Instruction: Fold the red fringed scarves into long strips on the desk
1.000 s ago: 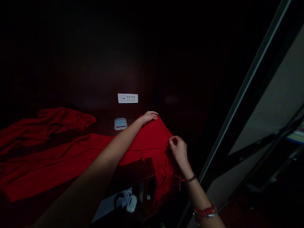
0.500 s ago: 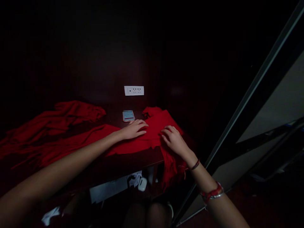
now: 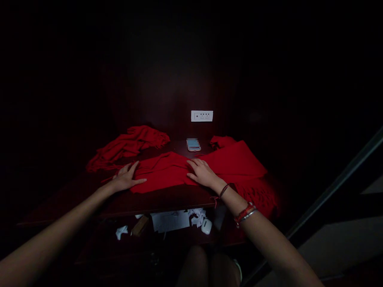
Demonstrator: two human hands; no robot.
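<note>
A red fringed scarf point(image 3: 163, 171) lies across the dark desk point(image 3: 125, 205), its right end wide and flat with the fringe hanging over the edge. My left hand point(image 3: 125, 177) rests on the scarf's left part, fingers spread. On the middle of the cloth lies my right hand point(image 3: 202, 172), fingers stretched out and slightly apart. Neither hand grips the fabric. Whether the crumpled red cloth point(image 3: 134, 141) behind the left hand belongs to the same scarf, I cannot tell.
A phone point(image 3: 193, 145) with a lit screen lies at the back of the desk, below a white wall socket point(image 3: 202, 116). Under the desktop are papers point(image 3: 170, 221), a white earbud case point(image 3: 206, 226) and a small brown box point(image 3: 139, 226). A dark frame point(image 3: 338, 179) slants along the right.
My left hand has moved left along the scarf, from its right end to its left part. My right hand has left the right edge for the middle. The view has turned left.
</note>
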